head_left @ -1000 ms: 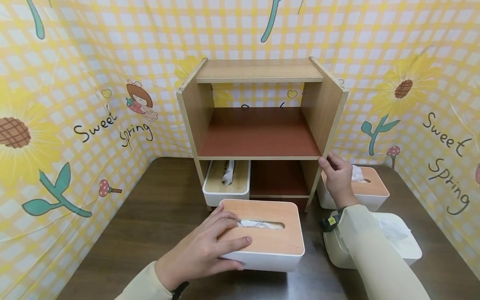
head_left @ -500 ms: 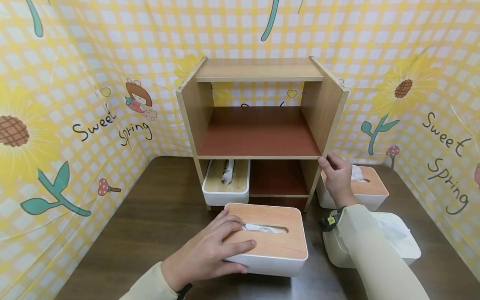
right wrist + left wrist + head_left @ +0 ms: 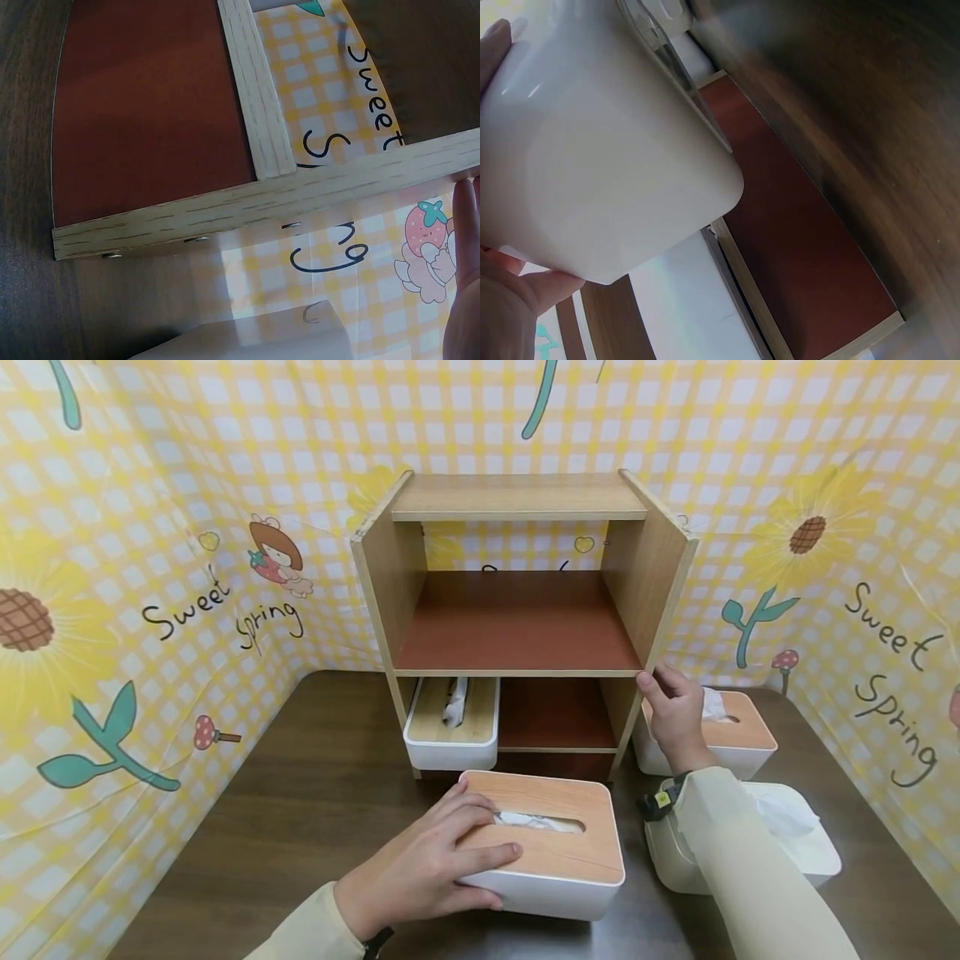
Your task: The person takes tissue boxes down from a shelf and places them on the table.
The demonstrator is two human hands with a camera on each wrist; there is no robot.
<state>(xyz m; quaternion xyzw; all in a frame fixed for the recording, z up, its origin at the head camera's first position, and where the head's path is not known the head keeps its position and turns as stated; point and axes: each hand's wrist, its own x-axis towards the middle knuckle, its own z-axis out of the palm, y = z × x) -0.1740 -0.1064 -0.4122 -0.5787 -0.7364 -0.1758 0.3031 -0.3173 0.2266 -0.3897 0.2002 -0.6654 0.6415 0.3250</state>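
The left hand point(image 3: 435, 868) is spread over the left end of a white tissue box point(image 3: 555, 852) and holds it, one finger lying on the wood-coloured lid and the thumb against the near side. Tissue shows in the slot of the lid. The box is in front of a wooden shelf point(image 3: 517, 627), above the dark counter point(image 3: 315, 827); whether its base touches the counter I cannot tell. The right hand point(image 3: 678, 714) grips the right side panel of the shelf, thumb at the front edge and fingers on the outer face, near the end of the middle board.

In the compartment under that board, on the left, sits a second box point(image 3: 450, 756), white with a pale wood lid, its front end sticking out past the shelf. To the right of the shelf a third box point(image 3: 738, 760) with a wood-coloured lid stands partly behind the right hand. Nearer the person is a fourth box point(image 3: 817, 852), all white, with the cream sleeve point(image 3: 750, 868) crossing over it. Yellow checked cloth point(image 3: 495, 427) printed with flowers hangs around the counter
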